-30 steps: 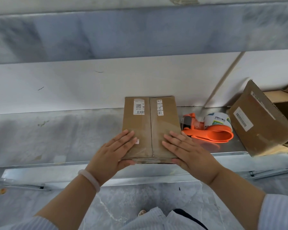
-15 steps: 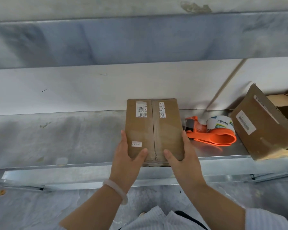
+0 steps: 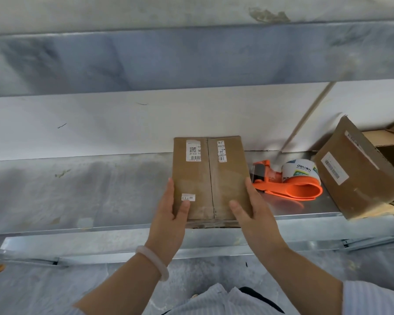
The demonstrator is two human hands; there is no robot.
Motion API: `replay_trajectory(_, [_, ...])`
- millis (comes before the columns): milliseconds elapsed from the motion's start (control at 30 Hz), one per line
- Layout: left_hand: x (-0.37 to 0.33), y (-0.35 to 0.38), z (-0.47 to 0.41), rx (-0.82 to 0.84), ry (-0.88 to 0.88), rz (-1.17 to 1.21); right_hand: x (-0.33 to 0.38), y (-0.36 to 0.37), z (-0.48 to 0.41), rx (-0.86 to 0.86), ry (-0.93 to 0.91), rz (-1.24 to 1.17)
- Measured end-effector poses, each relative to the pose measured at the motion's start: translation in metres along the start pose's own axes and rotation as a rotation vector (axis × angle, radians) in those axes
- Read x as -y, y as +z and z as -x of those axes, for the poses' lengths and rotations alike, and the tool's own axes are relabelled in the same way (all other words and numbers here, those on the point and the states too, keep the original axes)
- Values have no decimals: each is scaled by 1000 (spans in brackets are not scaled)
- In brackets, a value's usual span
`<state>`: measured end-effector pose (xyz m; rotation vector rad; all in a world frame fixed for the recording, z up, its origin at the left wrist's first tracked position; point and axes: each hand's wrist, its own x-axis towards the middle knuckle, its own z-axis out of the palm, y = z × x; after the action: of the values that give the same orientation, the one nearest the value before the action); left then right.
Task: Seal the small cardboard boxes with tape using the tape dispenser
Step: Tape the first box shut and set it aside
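Note:
A small brown cardboard box (image 3: 210, 178) with closed flaps and white labels lies on the metal shelf (image 3: 77, 196), its near end at the shelf's front edge. My left hand (image 3: 171, 220) grips its left side, thumb on top near a small sticker. My right hand (image 3: 257, 218) grips its right side, thumb lying on the top. An orange tape dispenser (image 3: 289, 181) with a white roll lies on the shelf just right of the box, apart from my right hand.
A larger open cardboard box (image 3: 355, 171) stands tilted at the shelf's right end, close to the dispenser. A white wall panel (image 3: 100, 123) rises behind the shelf, with a grey beam above it. Grey floor lies below the shelf.
Both hands went from lying flat on the box top to holding its two sides with thumbs on top. The box's far end now looks slightly raised.

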<state>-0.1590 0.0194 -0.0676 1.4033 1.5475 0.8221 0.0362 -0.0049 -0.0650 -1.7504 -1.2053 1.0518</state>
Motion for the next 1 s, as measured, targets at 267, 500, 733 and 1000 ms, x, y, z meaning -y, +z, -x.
replay_trajectory(267, [-3, 4, -1, -36, 102, -208, 13, 7, 4, -62, -86, 350])
replay_trajectory(500, [3, 9, -7, 5, 55, -92, -2, 3, -8, -28, -95, 248])
replay_trajectory(733, [6, -6, -4, -66, 326, -314, -5, -10, -7, 2, -246, 442])
replay_trajectory(1000, [24, -17, -19, 68, 847, -603, -25, -16, -20, 53, -766, 474])
